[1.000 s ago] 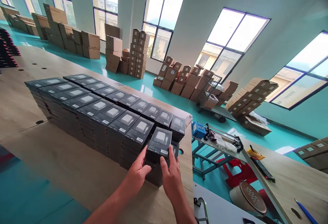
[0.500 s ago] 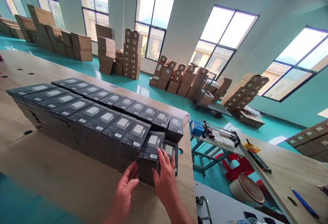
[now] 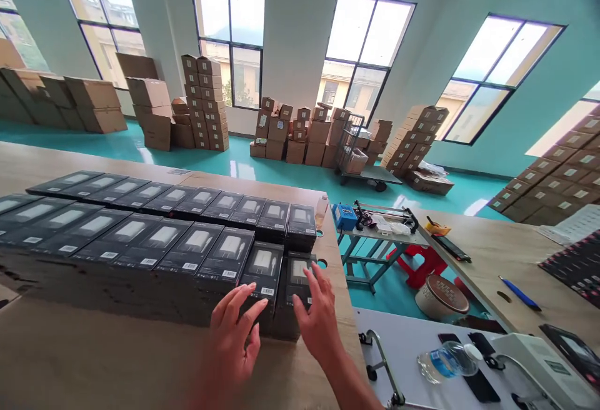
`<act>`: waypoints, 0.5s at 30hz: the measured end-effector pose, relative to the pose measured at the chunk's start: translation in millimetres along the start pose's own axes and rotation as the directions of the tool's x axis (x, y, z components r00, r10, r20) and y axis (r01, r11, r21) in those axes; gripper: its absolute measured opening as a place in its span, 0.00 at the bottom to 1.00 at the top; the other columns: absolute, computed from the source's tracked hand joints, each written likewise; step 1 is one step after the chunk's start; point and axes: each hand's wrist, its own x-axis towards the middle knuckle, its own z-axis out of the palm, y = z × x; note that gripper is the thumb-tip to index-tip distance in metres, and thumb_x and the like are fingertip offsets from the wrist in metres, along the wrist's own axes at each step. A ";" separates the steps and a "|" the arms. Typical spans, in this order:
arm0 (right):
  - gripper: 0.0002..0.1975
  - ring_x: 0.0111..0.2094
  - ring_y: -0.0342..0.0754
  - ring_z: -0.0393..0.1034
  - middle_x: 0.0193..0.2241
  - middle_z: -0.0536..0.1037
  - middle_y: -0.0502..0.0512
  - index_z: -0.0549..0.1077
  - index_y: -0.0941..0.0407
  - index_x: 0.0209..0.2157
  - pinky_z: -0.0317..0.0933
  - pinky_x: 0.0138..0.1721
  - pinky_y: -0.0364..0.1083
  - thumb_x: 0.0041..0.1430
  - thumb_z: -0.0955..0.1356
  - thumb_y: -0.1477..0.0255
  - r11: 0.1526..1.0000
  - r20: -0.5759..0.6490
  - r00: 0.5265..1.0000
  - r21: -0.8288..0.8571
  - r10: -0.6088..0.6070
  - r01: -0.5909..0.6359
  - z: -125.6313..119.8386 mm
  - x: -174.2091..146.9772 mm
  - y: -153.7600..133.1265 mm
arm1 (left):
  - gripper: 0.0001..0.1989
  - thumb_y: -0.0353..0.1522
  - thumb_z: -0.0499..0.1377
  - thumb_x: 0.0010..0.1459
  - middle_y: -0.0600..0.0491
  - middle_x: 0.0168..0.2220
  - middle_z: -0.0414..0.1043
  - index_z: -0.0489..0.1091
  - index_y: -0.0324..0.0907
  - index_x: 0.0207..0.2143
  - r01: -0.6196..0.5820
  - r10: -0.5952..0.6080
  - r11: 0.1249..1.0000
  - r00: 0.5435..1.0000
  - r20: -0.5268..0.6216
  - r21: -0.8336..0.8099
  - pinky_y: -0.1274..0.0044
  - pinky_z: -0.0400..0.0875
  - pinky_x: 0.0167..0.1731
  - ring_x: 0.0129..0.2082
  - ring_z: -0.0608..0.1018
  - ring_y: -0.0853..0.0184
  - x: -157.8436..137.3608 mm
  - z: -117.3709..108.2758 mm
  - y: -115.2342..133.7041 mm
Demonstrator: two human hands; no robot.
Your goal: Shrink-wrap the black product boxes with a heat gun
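two bare hands at the near end of a long block of stacked black boxes [image 3: 154,241] on a wooden table [image 3: 94,360]. left hand [image 3: 232,335] raised in front of the stack, palm toward it, fingers [image 3: 248,300] spread and loose, closed on nothing; fingertips at the near edge of the top box [image 3: 263,266] in the front row, contact too fine to tell. right hand [image 3: 319,316] likewise spread, thumb pointing in toward the left hand, fingertips over the top of the end box [image 3: 296,272], which sits a little lower than its neighbours at the table's right edge; touching or just above, cannot tell. both boxes lying flat, label side up, between and just beyond the two hands, neither one lifted or gripped.

behind them, two rows of the same black boxes running away to the left, tops level, each with a pale picture and a small white label. past the table end, a blue device [image 3: 344,216] on a small metal stand, a red stool [image 3: 422,266] below it. at lower right, a clear water bottle [image 3: 443,360] lying on a white surface, and a blue pen [image 3: 518,293] on a second wooden table. brown cartons [image 3: 300,132] piled along the far wall beneath tall windows, on a teal floor.
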 end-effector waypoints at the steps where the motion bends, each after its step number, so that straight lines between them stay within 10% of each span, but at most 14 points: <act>1: 0.28 0.66 0.60 0.48 0.64 0.59 0.60 0.64 0.53 0.59 0.40 0.65 0.64 0.55 0.67 0.67 0.992 -0.044 0.993 0.071 0.106 -0.103 -4.0 2.8 11.5 | 0.25 0.24 0.54 0.56 0.51 0.62 0.60 0.68 0.53 0.54 -0.076 0.071 0.995 0.995 0.064 0.067 0.60 0.55 0.61 0.62 0.60 0.55 9.4 -1.3 -3.6; 4: 0.31 0.61 0.61 0.58 0.59 0.68 0.62 0.66 0.56 0.57 0.51 0.62 0.61 0.51 0.69 0.65 0.882 0.053 0.938 0.326 0.341 -0.339 -6.8 9.0 40.5 | 0.28 0.22 0.54 0.54 0.52 0.63 0.59 0.66 0.51 0.56 -0.223 0.169 0.958 0.947 0.272 0.181 0.61 0.51 0.62 0.63 0.59 0.56 38.5 -1.0 -12.4; 15: 0.33 0.55 0.55 0.66 0.52 0.75 0.59 0.64 0.55 0.59 0.60 0.56 0.55 0.50 0.68 0.66 0.721 0.164 0.908 0.561 0.386 -0.407 18.6 8.1 43.2 | 0.31 0.19 0.53 0.52 0.42 0.62 0.60 0.66 0.48 0.58 -0.409 0.108 0.833 0.780 0.616 0.371 0.62 0.66 0.48 0.60 0.65 0.53 94.1 16.3 0.8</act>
